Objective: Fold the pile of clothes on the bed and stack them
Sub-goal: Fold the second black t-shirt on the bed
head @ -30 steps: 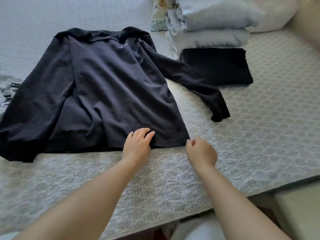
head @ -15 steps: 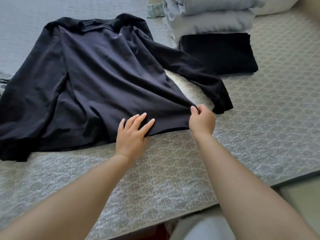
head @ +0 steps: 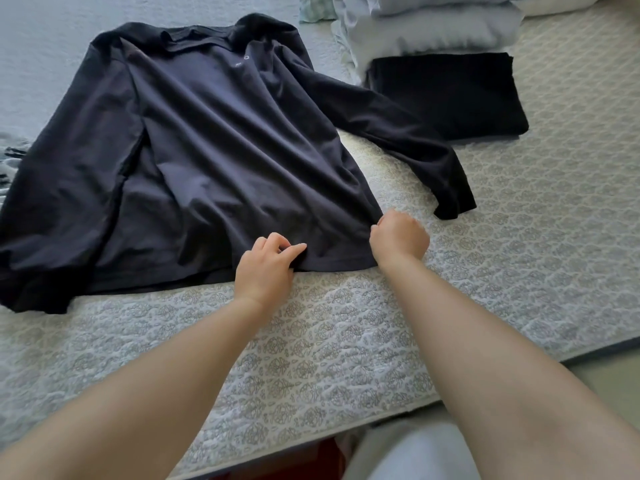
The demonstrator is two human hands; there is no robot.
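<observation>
A dark navy long-sleeved shirt [head: 207, 143] lies spread face up on the bed, collar at the far side, its right sleeve stretched out toward the right. My left hand [head: 268, 268] pinches the bottom hem near the middle with curled fingers. At the hem's right corner my right hand [head: 400, 239] grips the fabric in a closed fist. A folded black garment [head: 450, 95] lies flat at the back right, beside the shirt's sleeve.
The bed's patterned quilt [head: 346, 341] runs to a near edge at the bottom right. Stacked pale blue pillows [head: 433, 26] sit behind the folded garment. More crumpled clothes [head: 8, 161] show at the left edge.
My left hand went from lying flat on the hem to pinching it. My right hand closed into a fist on the hem's right corner.
</observation>
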